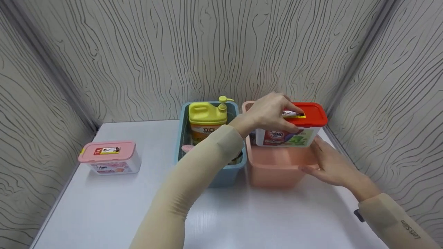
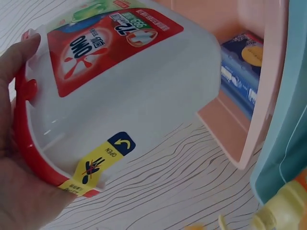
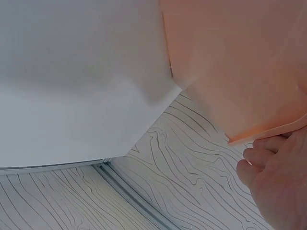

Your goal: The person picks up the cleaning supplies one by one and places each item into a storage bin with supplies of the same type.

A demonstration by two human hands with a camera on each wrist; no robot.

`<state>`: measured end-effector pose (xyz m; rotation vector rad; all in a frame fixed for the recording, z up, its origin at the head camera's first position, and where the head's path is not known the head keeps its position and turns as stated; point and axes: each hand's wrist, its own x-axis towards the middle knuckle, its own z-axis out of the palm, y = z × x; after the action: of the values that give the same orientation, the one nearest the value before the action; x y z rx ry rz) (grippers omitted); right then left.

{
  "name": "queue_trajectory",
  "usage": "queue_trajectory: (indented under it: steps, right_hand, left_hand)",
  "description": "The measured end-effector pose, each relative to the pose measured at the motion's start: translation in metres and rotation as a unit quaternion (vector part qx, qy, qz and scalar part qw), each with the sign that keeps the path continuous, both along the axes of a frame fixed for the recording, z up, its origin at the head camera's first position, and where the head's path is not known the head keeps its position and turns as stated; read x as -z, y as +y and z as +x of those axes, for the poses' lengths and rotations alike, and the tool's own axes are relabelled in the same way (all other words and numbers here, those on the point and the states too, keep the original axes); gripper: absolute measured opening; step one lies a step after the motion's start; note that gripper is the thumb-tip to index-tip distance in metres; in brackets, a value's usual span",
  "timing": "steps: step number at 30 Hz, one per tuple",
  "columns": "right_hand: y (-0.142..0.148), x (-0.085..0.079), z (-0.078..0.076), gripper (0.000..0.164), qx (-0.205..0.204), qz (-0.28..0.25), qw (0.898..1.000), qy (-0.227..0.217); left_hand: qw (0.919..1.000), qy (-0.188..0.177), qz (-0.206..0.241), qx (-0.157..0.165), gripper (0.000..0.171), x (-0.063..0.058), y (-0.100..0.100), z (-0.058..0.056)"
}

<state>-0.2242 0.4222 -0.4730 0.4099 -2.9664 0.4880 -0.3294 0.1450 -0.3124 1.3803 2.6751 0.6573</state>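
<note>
A white tub [image 1: 292, 139] with a red lid [image 1: 313, 112] and a red-and-green OMO label is being held over the peach bin [image 1: 277, 176], gripped near its lid by the fingers of the left hand [image 1: 271, 112]. The bin's rim is being touched by the right hand [image 1: 334, 166]; whether its fingers are gripping cannot be told. The lid's sticker is being partly covered, and a blue box [image 2: 240, 72] is being partly hidden inside the bin.

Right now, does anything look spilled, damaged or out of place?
Nothing visible looks spilled or damaged, including the red-lidded box in the left hand. The pink-lidded box stands out: upright, closed, but alone on the table while the yellow jug sits in the blue bin.
</note>
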Motion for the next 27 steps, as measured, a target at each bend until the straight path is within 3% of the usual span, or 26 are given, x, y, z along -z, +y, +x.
queue_trajectory:
  steps: [8,21,27]
  right_hand:
    - [-0.002,-0.001,0.002,0.116,0.002,0.020,1.000,0.007]
    - [-0.001,-0.004,0.003,0.116,0.007,0.047,0.999,-0.014]
    - [0.001,-0.005,0.007,0.114,0.010,0.052,0.998,-0.021]
  left_hand:
    - [0.9992,-0.033,0.015,-0.018,0.056,0.021,0.010,-0.002]
    - [0.9969,-0.026,0.040,-0.063,0.053,0.059,0.017,-0.014]
    - [0.9923,-0.047,0.055,-0.100,0.051,0.075,0.021,-0.014]
